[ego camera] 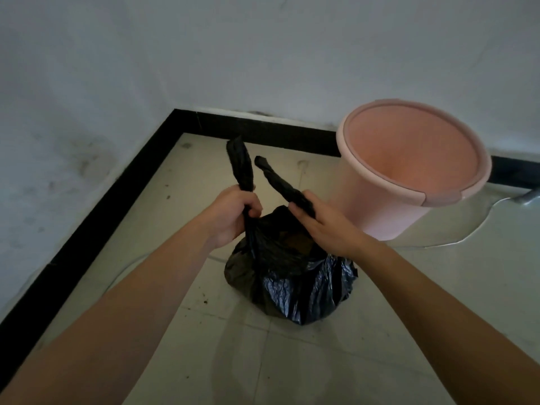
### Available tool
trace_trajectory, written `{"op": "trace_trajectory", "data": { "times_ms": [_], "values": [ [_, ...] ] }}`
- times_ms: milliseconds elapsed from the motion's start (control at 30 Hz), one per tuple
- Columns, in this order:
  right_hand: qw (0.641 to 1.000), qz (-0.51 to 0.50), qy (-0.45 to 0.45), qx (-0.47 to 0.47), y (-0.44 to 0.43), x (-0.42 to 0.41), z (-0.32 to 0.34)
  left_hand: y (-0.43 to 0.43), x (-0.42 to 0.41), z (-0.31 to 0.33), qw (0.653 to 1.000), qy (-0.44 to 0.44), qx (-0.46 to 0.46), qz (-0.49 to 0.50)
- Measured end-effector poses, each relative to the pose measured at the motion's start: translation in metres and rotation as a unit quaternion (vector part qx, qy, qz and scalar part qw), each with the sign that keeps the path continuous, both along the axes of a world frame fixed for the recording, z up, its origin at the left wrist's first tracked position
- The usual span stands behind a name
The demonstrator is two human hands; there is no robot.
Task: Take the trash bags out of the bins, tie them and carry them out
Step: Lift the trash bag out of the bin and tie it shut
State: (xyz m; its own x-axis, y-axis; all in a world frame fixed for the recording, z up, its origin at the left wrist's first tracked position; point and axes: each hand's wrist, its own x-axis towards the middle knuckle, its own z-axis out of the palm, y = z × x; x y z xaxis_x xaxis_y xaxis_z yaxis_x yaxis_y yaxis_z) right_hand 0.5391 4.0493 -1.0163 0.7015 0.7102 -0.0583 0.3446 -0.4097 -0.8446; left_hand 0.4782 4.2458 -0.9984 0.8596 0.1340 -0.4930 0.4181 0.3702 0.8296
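Black trash bag sits on the floor directly below both hands; left hand grips one twisted ear, right hand pinches the other.

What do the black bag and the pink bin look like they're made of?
The black bag: likely thin glossy plastic film; it crinkles, catches highlights and twists into ropes. The pink bin: probably moulded plastic, matte; even colour, smooth walls and a clipped-on rim ring.
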Motion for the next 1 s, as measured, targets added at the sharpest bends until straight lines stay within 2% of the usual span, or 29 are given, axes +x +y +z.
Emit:
{"op": "trace_trajectory", "data": {
  "times_ms": [100,167,233,333,467,600,767,833,933,1000],
  "values": [
    [0.999,0.034,0.017,-0.034,-0.001,0.005,0.0,0.008,-0.009,0.004,0.993,-0.025,-0.014,-0.113],
    [0.996,0.055,0.035,-0.057,0.001,0.006,0.002,0.01,-0.015,0.008,0.983,-0.04,0.025,-0.175],
    [0.993,0.082,0.053,-0.066,0.005,0.003,0.003,0.009,-0.016,0.008,0.979,-0.028,0.072,-0.188],
    [0.991,0.093,0.063,-0.072,0.006,0.001,-0.001,0.007,-0.015,0.004,0.992,-0.025,0.081,-0.096],
    [0.993,0.048,0.089,-0.055,-0.012,0.005,-0.015,0.016,-0.016,-0.006,0.998,-0.036,-0.002,0.047],
    [0.996,0.016,0.016,-0.09,-0.018,0.003,-0.025,0.017,-0.02,-0.008,0.997,-0.061,-0.011,0.043],
    [0.992,0.008,-0.085,-0.091,-0.016,-0.003,-0.016,0.012,-0.031,-0.002,0.995,-0.077,0.025,-0.06],
    [0.98,0.035,-0.149,-0.126,-0.013,-0.005,-0.014,0.009,-0.032,-0.002,0.993,-0.071,0.031,-0.085],
    [0.934,0.085,-0.279,-0.207,-0.009,-0.008,-0.019,0.007,-0.029,-0.006,0.996,-0.064,0.035,-0.047],
    [0.927,0.092,-0.291,-0.219,-0.008,-0.006,-0.021,0.009,-0.027,-0.007,0.996,-0.061,0.051,-0.032]
  ]
}}
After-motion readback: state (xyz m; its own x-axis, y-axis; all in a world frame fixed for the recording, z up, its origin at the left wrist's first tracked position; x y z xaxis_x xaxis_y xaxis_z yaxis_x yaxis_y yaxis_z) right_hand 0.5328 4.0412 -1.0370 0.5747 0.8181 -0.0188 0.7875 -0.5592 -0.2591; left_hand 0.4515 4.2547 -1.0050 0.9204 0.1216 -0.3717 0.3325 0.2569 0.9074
